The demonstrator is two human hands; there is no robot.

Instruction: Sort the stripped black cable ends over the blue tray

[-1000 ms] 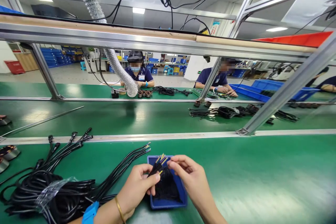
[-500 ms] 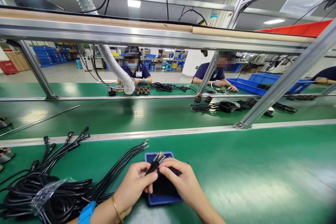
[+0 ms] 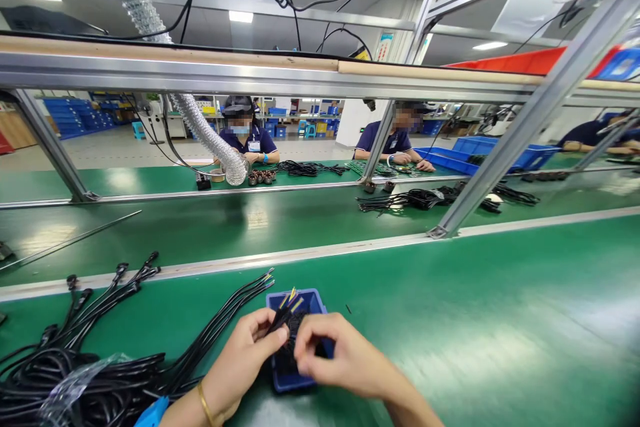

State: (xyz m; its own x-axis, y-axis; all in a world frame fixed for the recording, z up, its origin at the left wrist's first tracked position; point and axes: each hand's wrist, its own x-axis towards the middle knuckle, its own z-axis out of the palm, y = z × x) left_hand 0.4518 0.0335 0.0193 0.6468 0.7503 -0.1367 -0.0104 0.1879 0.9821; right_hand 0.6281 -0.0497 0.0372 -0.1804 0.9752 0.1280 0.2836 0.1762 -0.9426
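My left hand (image 3: 250,353) is closed around a small bunch of black pieces (image 3: 287,312) with yellow and purple wire ends. Beneath it is a blue plastic bin (image 3: 293,383) with small black parts inside. My right hand (image 3: 333,353) is over the bin's right side, fingers curled with thumb and fingertips near each other; what they hold, if anything, is too small to make out. Left of my hands, long black cables (image 3: 215,327) with stripped colored ends lie beside a coiled cable bundle (image 3: 125,380) partly wrapped in clear plastic.
A metal frame post (image 3: 500,147) slants up at the right. Across the bench, two people (image 3: 247,137) sit near cables and green boards; another is at the far right. A flexible silver duct (image 3: 200,123) hangs down. A thin rod (image 3: 75,240) lies at left.
My right hand has moved away from the bunch in my left hand, lower over the bin. The whole view has shifted slightly. A small dark sliver on the bench is now more visible.
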